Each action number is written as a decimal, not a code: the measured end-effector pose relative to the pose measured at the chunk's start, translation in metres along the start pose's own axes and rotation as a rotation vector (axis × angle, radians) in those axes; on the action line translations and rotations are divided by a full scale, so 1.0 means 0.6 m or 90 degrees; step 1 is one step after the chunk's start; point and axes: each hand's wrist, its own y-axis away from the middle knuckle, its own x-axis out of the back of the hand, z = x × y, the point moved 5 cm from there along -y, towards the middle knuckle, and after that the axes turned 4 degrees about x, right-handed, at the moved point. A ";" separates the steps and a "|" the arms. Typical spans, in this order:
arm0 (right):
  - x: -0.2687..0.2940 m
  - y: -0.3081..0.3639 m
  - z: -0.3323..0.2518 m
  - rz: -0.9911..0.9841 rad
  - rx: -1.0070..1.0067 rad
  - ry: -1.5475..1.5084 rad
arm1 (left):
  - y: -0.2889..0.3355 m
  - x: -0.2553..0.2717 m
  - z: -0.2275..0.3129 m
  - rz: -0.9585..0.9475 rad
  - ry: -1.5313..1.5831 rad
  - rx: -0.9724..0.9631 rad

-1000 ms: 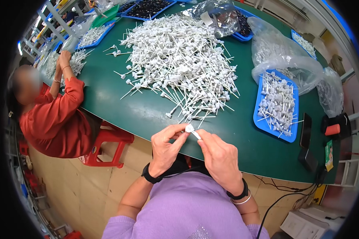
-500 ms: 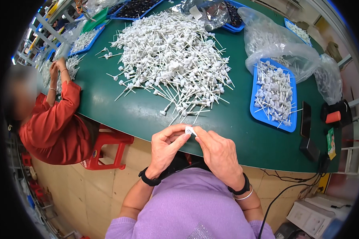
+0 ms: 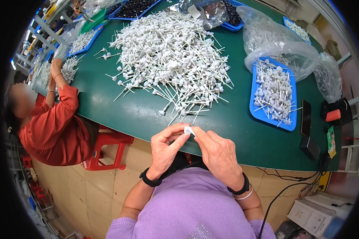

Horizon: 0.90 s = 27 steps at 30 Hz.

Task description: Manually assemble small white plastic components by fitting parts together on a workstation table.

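A co-worker in a red top (image 3: 48, 131) sat leftmost. The left hand (image 3: 164, 144) pinched the head of a small, white, stemmed plastic piece (image 3: 187, 130) before a heap of similar white pieces (image 3: 171, 59); the right hand (image 3: 219, 150) pinched its stem, left of a shallow blue plastic tray (image 3: 262, 114).

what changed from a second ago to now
The right hand has edged left toward the left hand, covering more of the white piece's stem. Both still hold it; nothing was let go. Pile and blue tray stayed put.
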 end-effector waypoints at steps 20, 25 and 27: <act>-0.004 -0.001 0.005 -0.023 -0.006 0.001 | 0.002 -0.001 0.007 0.035 -0.148 -0.099; -0.003 -0.002 0.008 -0.004 0.000 -0.012 | 0.001 -0.001 0.006 0.024 -0.154 -0.089; -0.002 -0.002 0.008 0.009 0.007 -0.030 | 0.000 -0.001 0.002 0.019 -0.116 -0.074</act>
